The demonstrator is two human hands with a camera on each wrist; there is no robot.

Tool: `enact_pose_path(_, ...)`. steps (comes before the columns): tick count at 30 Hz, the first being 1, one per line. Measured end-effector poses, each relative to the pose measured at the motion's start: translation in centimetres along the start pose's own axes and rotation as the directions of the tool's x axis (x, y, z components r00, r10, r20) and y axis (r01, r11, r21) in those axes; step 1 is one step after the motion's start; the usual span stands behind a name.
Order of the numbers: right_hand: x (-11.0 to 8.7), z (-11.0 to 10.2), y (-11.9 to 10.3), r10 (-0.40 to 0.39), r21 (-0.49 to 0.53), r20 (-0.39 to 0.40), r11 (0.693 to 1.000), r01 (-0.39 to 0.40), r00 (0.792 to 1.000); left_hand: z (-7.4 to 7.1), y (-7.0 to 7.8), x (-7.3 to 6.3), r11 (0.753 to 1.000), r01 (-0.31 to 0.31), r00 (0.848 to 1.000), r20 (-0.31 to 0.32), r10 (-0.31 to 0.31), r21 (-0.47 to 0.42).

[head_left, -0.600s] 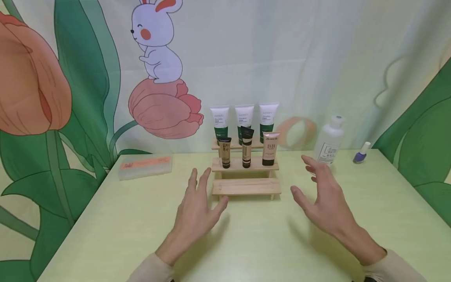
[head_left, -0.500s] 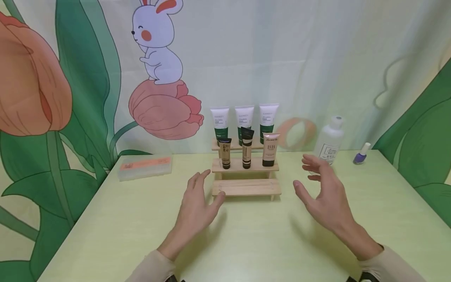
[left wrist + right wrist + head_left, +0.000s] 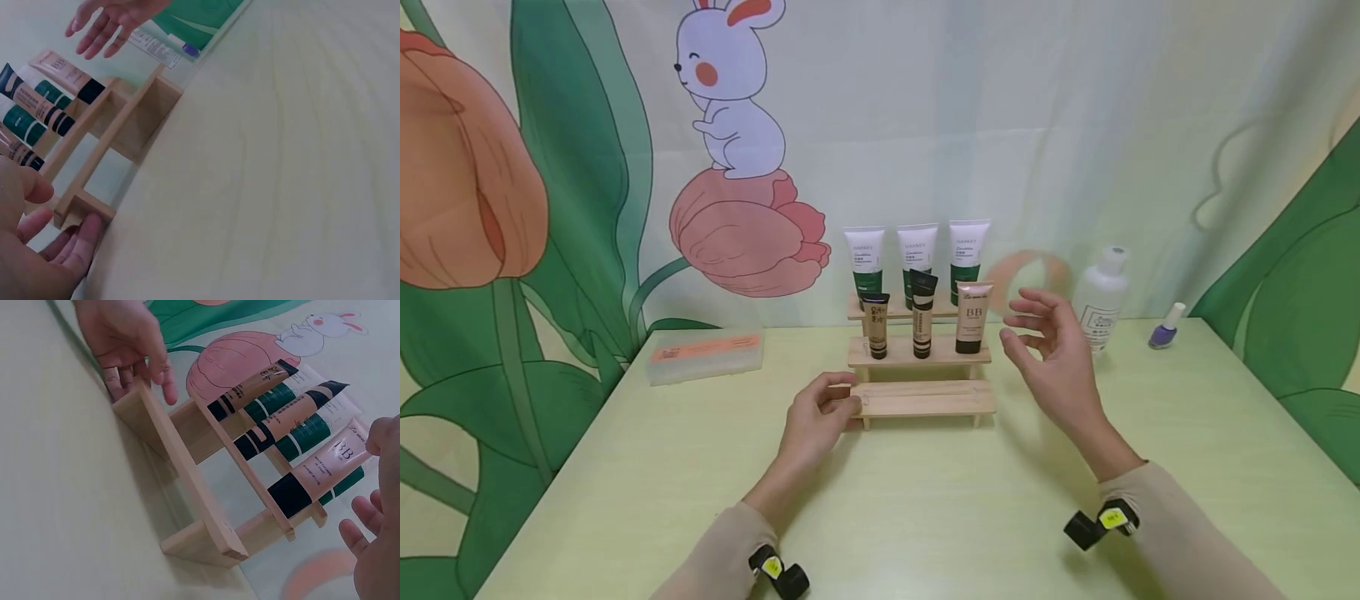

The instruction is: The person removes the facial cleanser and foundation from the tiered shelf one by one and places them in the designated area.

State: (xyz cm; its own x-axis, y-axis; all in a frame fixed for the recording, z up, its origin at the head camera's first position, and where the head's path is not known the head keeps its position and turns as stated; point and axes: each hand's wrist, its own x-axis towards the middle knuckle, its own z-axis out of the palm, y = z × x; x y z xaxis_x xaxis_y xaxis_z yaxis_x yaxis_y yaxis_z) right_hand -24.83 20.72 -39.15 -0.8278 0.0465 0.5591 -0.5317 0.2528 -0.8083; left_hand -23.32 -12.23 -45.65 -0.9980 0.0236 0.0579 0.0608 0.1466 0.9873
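A stepped wooden display rack (image 3: 922,400) stands on the table, its lowest step bare. My left hand (image 3: 820,417) is at the left end of that step, fingers curled round the end and under it in the left wrist view, thumb above. My right hand (image 3: 1060,354) is raised to the right of the rack, fingers loosely bent and holding nothing. Beside it on the middle step stands a pink BB cream tube (image 3: 973,317). Two slim black-capped tubes, one brown-gold (image 3: 876,329) and one beige (image 3: 922,321), share the step. Several white-and-green tubes (image 3: 968,250) stand on the top step.
A flat translucent case (image 3: 706,358) with an orange label lies at the back left. Behind my right hand stands a white bottle (image 3: 1101,300). A purple nail polish bottle (image 3: 1165,329) stands farther right. A printed curtain (image 3: 925,108) hangs along the table's back edge.
My left hand has moved in to the rack's left end and its fingers have curled. My right hand has moved left and up, closer to the rack. The rack and tubes stay in place.
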Motion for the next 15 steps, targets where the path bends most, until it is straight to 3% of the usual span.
enact_pose_path(7, 1.7, 1.8, 0.8, 0.073, 0.084, 0.026, 0.994, -0.075, 0.997, -0.2, -0.8, 0.7, 0.998, -0.024, 1.000, 0.006, 0.024, -0.054)
enact_pose_path(15, 2.4, 2.9, 1.6, 0.130, 0.103, 0.068, 0.985, -0.136, 0.989, -0.2, -1.2, 1.0, 0.996, -0.019, 0.999, 0.027, 0.022, -0.089)
